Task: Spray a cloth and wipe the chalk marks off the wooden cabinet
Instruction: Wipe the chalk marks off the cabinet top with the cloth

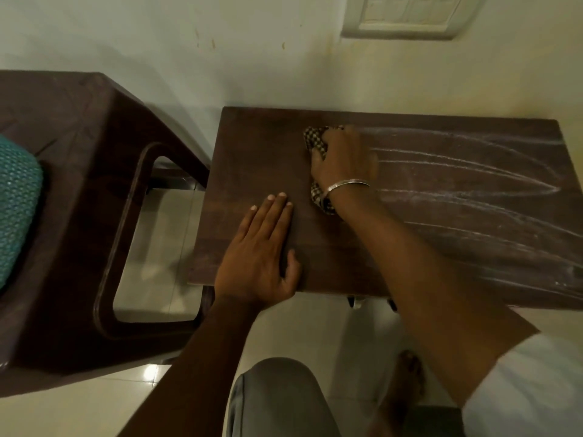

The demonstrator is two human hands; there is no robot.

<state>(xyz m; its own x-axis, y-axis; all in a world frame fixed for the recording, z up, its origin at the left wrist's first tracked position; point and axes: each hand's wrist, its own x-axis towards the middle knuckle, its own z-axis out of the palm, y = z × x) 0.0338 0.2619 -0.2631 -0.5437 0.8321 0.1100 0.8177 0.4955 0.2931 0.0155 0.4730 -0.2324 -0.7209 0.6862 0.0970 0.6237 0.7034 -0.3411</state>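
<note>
One pale wall (126,33) fills the top of the view, and a tiled floor (151,247) lies below it. On the left stands a dark brown plastic chair (79,127) with a teal cushion (15,200) on its seat. Just beside the chair, against the wall, is the wooden cabinet (252,146), seen from above. White chalk marks (457,162) streak the right half of its top in long curved lines, while the left half looks dark and plain. The left hand (262,247) lies flat on the near left part of the top, fingers straight and together. The right hand (344,162), slightly blurred, grips a bunched checked cloth (315,138) and presses it onto the top at the left end of the chalk lines. A silver bangle (344,185) circles the right wrist.
</note>
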